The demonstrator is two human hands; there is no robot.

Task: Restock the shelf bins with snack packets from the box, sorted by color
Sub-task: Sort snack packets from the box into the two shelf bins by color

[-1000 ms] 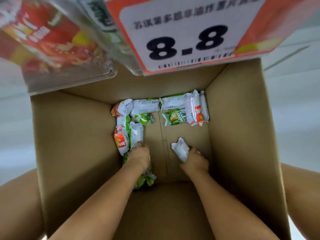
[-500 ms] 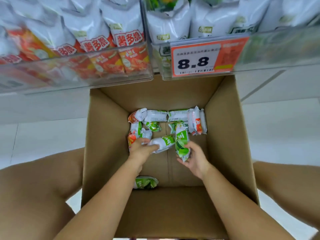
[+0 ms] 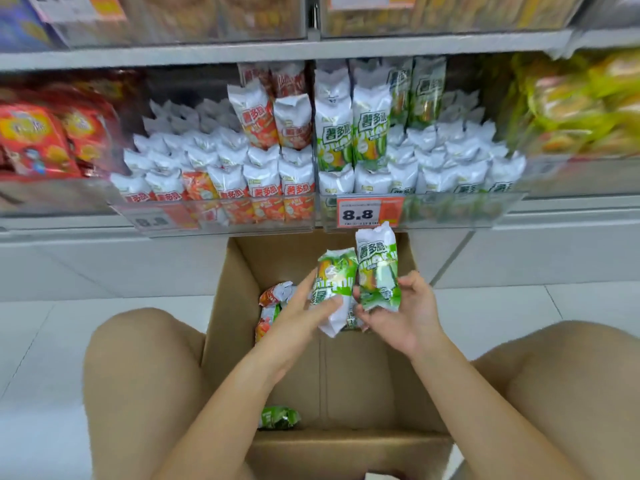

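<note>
Two green packets (image 3: 377, 271) held below price tag (image 3: 358, 213) "8.8".

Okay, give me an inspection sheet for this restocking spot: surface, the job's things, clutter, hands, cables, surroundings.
Surface: pale tiled floor; open brown cardboard box stands on it between the person's knees.
Job's things: clear shelf bin of orange-and-white snack packets; clear shelf bin of green-and-white snack packets to its right; in the box, orange packets at the left wall and one green packet near the front.
Clutter: nothing seen.
Hands: left hand grips an upside-down green packet; right hand holds an upright green packet, fingers curled round it.
Cables: nothing seen.
Surroundings: orange 8.8 price tag; blurred red packs left, yellow packs right.
</note>
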